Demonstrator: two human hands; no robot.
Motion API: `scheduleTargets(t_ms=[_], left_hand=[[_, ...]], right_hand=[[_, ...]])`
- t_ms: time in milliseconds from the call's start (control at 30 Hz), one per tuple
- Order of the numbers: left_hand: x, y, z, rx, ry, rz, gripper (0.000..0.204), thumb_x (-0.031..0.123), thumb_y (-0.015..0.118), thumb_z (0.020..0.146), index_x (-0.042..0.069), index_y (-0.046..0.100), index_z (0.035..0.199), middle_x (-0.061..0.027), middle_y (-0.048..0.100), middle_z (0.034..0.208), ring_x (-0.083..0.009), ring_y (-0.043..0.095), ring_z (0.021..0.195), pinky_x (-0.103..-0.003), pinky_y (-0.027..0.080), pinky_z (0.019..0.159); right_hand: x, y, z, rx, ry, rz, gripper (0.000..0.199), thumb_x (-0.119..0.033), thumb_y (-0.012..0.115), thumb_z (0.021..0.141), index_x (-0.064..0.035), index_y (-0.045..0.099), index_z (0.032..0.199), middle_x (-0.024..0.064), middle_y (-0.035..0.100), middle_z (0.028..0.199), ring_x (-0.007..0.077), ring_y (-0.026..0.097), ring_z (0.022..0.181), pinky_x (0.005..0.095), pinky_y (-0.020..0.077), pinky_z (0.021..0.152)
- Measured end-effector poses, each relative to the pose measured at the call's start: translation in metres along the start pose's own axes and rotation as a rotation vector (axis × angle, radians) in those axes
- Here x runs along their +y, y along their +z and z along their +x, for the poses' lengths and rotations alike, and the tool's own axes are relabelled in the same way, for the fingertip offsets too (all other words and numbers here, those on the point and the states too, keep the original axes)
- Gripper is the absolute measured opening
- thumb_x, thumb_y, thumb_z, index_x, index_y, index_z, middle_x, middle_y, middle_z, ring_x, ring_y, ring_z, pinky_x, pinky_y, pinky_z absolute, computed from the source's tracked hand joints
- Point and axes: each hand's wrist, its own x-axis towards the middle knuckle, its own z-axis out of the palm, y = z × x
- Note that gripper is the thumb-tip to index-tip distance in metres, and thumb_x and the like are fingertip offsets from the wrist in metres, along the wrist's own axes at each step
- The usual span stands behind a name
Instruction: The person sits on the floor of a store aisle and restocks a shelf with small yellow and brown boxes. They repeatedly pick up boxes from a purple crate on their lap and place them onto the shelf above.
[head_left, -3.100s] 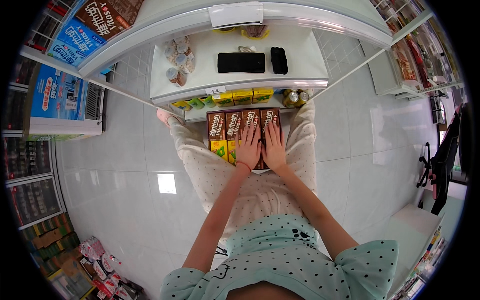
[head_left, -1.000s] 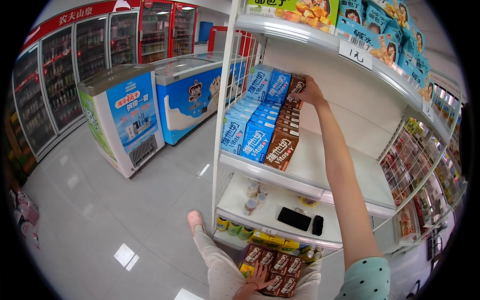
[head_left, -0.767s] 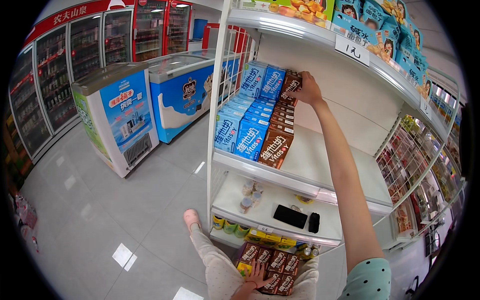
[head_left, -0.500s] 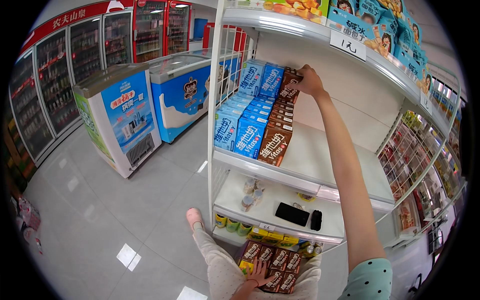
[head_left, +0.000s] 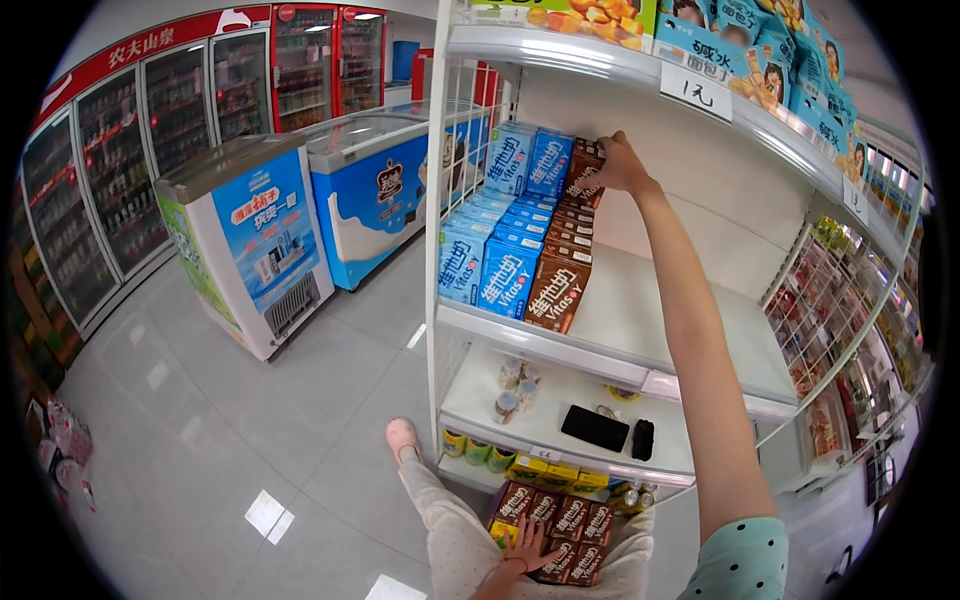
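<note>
My right hand [head_left: 622,163] reaches to the back of the middle shelf, its fingers closed round the upper right side of an upright brown drink carton [head_left: 583,180]. This carton stands higher than the row of brown cartons [head_left: 557,288] in front of it. Left of that row are blue cartons [head_left: 507,282] and pale blue cartons [head_left: 459,266], also with raised ones at the back. Down at my lap, my left hand [head_left: 525,550] lies with fingers spread on a pack of brown drink cartons [head_left: 572,516]. My right fingertips are partly hidden behind the carton.
A shelf above holds blue snack bags [head_left: 790,70]; its front edge hangs over my right arm. The lower shelf bears a black phone [head_left: 595,428], a small black object [head_left: 643,440] and small cups [head_left: 515,388]. A wire grid [head_left: 448,170] bounds the left side; freezers [head_left: 250,240] stand beyond.
The whole view has shifted slightly, so things sit a little further right and lower. My right hand stays at the raised brown carton, and my left stays on the pack.
</note>
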Motion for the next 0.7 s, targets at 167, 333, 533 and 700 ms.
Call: scheduleTargets(t_ms=[167,333,533,700], left_hand=[[-0.016,-0.007,-0.011,-0.017,0.015,-0.022,0.098,0.083,0.024,0.073,0.02,0.006,0.147,-0.0044,-0.014,0.151,-0.0229,-0.022,0.137,-0.06,-0.005,0.104],[-0.006,-0.038,-0.013,-0.205,0.07,-0.071,0.095,0.081,0.026,0.075,0.022,0.007,0.147,-0.002,-0.013,0.152,-0.0221,-0.02,0.137,-0.059,-0.002,0.106],[-0.019,-0.045,-0.023,-0.17,0.073,-0.066,0.089,0.077,0.027,0.079,0.02,0.013,0.146,-0.0025,-0.01,0.152,-0.0216,-0.02,0.137,-0.058,0.001,0.107],[-0.008,-0.054,-0.034,-0.122,0.053,-0.091,0.084,0.071,0.031,0.082,0.017,0.016,0.145,-0.0032,-0.007,0.152,-0.0221,-0.019,0.138,-0.057,0.001,0.108]], right_hand=[[-0.02,0.011,-0.029,0.093,-0.036,0.168,0.097,-0.029,0.084,0.048,0.0037,0.036,0.126,0.0198,0.043,0.12,0.0334,0.049,0.111,0.0379,0.0463,0.089],[-0.027,0.009,-0.073,0.322,-0.181,0.096,0.082,-0.017,0.079,0.058,0.0023,0.035,0.126,0.0186,0.041,0.124,0.0358,0.046,0.113,0.04,0.0449,0.09],[-0.045,-0.024,-0.133,0.672,-0.457,0.263,0.08,-0.009,0.078,0.059,-0.0005,0.036,0.127,0.0198,0.039,0.129,0.0368,0.043,0.116,0.0398,0.0427,0.093],[-0.047,-0.083,-0.231,0.752,-0.54,0.236,0.093,-0.016,0.084,0.054,-0.0045,0.033,0.131,0.0181,0.038,0.133,0.0324,0.045,0.118,0.04,0.0429,0.093]])
